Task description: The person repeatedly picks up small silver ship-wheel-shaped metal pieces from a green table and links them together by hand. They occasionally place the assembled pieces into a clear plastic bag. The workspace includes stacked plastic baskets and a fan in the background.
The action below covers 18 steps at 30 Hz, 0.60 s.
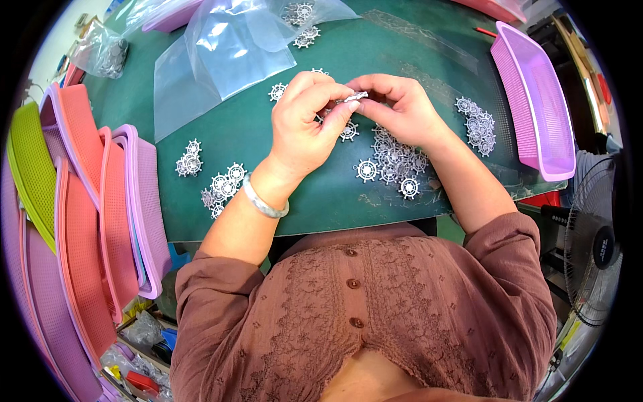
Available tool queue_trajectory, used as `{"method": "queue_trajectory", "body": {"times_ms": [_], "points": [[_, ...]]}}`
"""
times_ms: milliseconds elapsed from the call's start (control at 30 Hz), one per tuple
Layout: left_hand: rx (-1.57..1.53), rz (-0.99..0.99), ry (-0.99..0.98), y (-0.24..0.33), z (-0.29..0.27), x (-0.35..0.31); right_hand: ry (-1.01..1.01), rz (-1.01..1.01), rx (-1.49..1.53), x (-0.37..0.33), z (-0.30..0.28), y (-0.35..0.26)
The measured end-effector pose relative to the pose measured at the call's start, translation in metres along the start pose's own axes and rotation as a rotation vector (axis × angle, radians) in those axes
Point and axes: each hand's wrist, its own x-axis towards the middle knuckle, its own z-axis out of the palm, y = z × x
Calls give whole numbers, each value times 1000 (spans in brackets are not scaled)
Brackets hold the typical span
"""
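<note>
Your left hand and right hand meet above the green tabletop, thumbs and fingertips pinched narrow on a small silver piece, partly hidden between them. Nearer you than the fingers and a little right lies a pile of wheel-shaped charms. A clear plastic bag spreads beyond the fingers to their left; a purple basket stands well off to their right.
</note>
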Motion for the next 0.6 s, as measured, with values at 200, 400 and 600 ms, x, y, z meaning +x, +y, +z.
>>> {"method": "queue_trajectory", "body": {"times_ms": [200, 400, 600], "points": [[100, 66, 28, 0, -1, 2, -78, 10, 301, -1, -5, -7], [118, 81, 21, -1, -1, 1, -81, 67, 328, -2, -6, -11], [133, 77, 0, -1, 0, 1, -67, 87, 309, -1, -4, -12]]}}
